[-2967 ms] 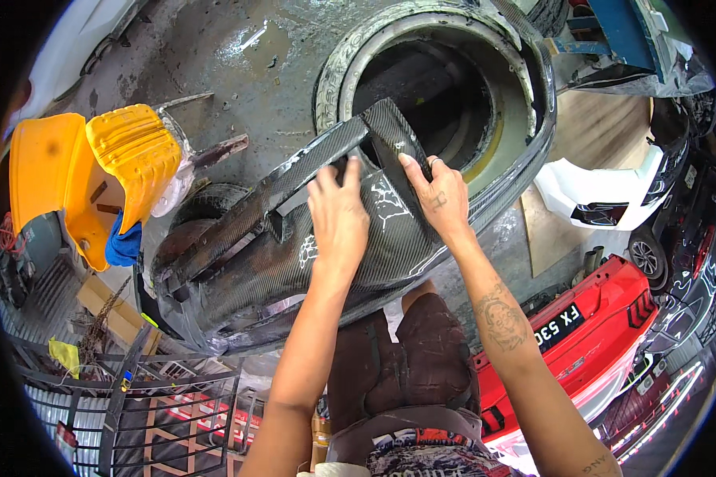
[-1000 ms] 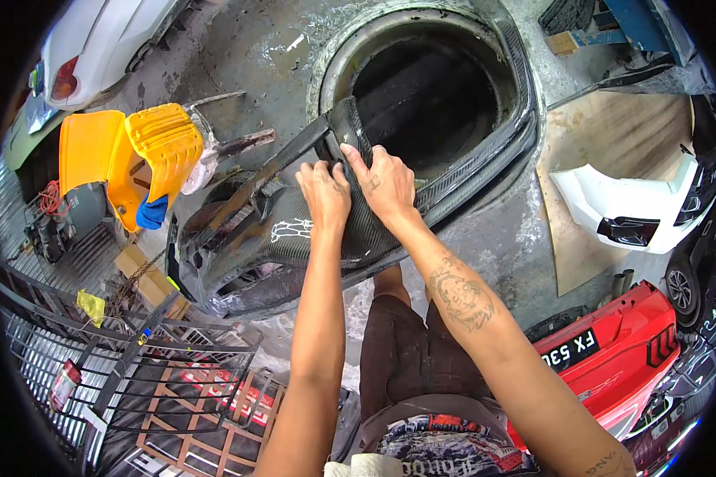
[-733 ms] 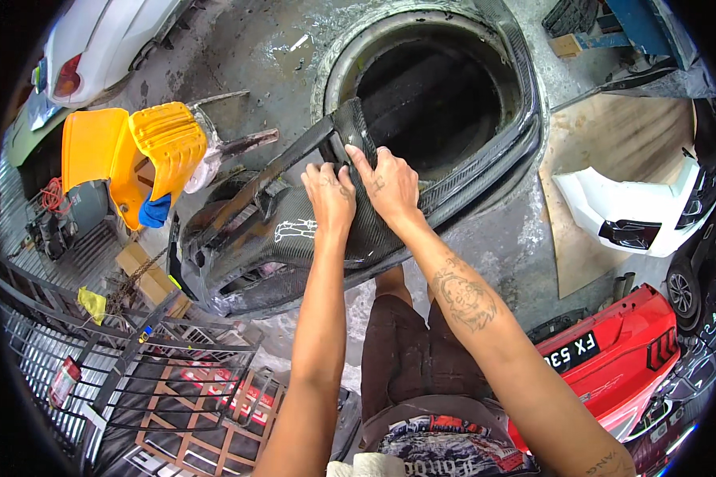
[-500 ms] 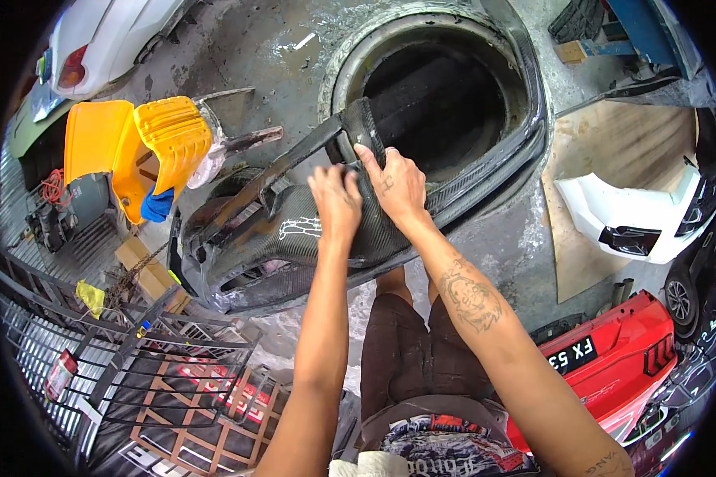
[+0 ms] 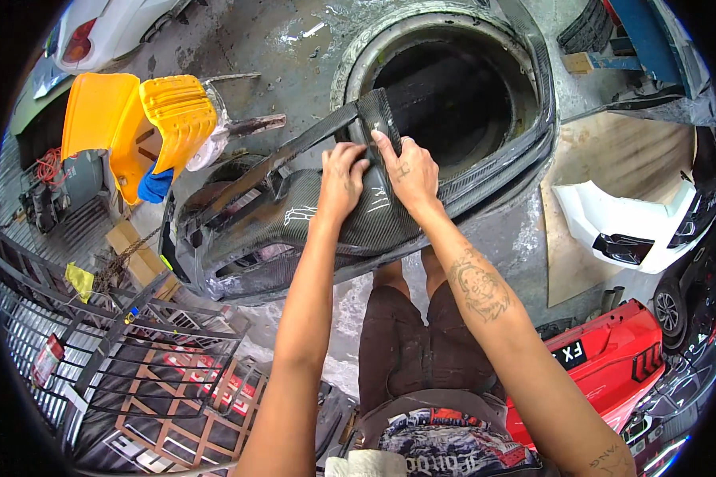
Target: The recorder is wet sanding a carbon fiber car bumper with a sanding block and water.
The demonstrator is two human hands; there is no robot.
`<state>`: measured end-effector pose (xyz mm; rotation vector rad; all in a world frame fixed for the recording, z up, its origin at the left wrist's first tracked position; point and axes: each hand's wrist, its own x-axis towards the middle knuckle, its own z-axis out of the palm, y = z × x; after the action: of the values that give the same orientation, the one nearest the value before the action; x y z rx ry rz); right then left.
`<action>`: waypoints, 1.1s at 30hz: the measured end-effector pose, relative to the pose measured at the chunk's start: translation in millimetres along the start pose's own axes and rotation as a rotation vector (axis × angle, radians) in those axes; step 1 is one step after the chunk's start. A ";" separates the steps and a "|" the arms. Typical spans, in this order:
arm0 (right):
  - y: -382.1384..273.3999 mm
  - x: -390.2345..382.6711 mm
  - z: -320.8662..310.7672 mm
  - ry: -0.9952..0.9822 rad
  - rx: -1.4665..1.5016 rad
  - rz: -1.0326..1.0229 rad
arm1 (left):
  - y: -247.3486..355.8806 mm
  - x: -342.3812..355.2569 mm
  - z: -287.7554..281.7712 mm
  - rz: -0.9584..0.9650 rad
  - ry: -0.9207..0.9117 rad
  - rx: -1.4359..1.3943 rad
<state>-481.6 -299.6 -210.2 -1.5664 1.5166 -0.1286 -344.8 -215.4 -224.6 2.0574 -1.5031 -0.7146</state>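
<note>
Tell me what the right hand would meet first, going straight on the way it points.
The right hand touches the black car part; its upper end probably comes first, then the tire; depth is unclear.

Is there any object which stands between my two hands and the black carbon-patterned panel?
Nothing visible does. The left hand and right hand both lie over the black carbon-patterned panel; whether something small is under the left hand cannot be seen. The yellow plastic object stands off to the left, beyond the panel.
</note>
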 end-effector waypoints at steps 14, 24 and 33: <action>7.8 1.0 -1.2 -0.013 -0.035 -0.005 | 27.4 -40.5 16.9 -0.034 0.102 0.051; 0.5 -0.3 6.8 0.009 -0.028 -0.060 | 1.0 -19.0 14.3 -0.070 0.156 0.079; -10.7 -7.4 7.9 -0.049 0.008 -0.031 | -17.9 -9.1 7.2 -0.093 0.199 0.147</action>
<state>-470.5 -291.2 -204.0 -1.5766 1.4530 -0.1130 -339.3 -202.4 -240.6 2.2466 -1.3915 -0.4278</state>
